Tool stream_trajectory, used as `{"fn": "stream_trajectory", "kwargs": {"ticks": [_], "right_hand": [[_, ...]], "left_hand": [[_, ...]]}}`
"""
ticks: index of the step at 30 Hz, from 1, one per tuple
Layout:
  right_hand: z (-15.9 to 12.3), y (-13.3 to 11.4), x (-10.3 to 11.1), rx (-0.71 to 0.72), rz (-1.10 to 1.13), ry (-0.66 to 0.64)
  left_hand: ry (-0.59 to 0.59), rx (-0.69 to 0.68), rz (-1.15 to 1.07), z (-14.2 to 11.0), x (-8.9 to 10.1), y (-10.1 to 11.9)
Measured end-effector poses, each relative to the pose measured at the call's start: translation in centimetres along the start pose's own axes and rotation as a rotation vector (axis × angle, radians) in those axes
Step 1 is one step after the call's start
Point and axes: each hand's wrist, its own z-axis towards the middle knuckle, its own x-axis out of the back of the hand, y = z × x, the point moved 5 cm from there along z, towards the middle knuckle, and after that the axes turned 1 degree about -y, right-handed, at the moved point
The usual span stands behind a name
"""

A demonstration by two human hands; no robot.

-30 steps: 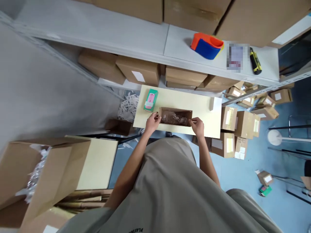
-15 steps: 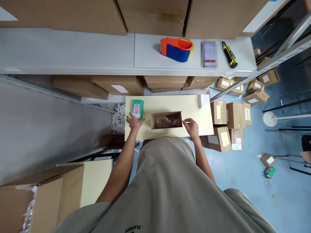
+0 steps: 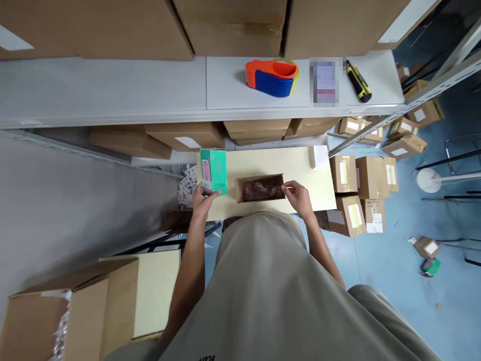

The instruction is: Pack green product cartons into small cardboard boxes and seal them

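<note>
Green box (image 3: 217, 172), left of centre: gripped at its lower end by left hand (image 3: 203, 203), seemingly for support. Open carton (image 3: 239, 192), centre: right hand (image 3: 298, 197) at right edge, perhaps steadying; finger closure indeterminable.

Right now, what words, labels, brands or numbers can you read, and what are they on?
Nothing reads clearly.
Green box in the left hand: pale print, too small.
Shirt: dark lettering, cut off by the picture's lower edge.
Pixelated item on the shelf: unreadable.
White labels on the stacked cartons: too small and blurred.
</note>
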Motion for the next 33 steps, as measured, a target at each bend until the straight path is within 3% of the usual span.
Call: {"fn": "stream_trajectory", "kwargs": {"ticks": [3,6,9,12,17,25,33], "right_hand": [[1.8,-0.2,-2.7,0.023,-0.001,-0.112],[3.0,0.4,-4.4,-0.012,-0.071,-0.189],[3.2,1.7,-3.9,-0.058,-0.189,-0.211],[2.6,3.1,-2.1,-0.085,-0.222,-0.179],[2.1,3.3,-0.7,0.042,-0.144,-0.144],[3.8,2.2,-2.8,0.111,-0.645,-0.256],[3.7,2.9,-2.5,0.12,-0.734,-0.274]], "left_hand": [[-0.073,-0.067,-0.121,-2.7,0.2,2.8],[-0.213,-0.164,-0.161,-4.4,-1.3,6.0],[-0.353,-0.239,-0.078,-4.9,-3.9,8.1],[-0.419,-0.325,0.073,-4.5,-6.2,9.0],[-0.431,-0.445,0.304,-3.2,-8.6,8.9],[-0.515,-0.484,0.471,-2.5,-11.1,7.7],[-0.388,-0.451,0.469,-3.5,-10.2,6.3]]}}
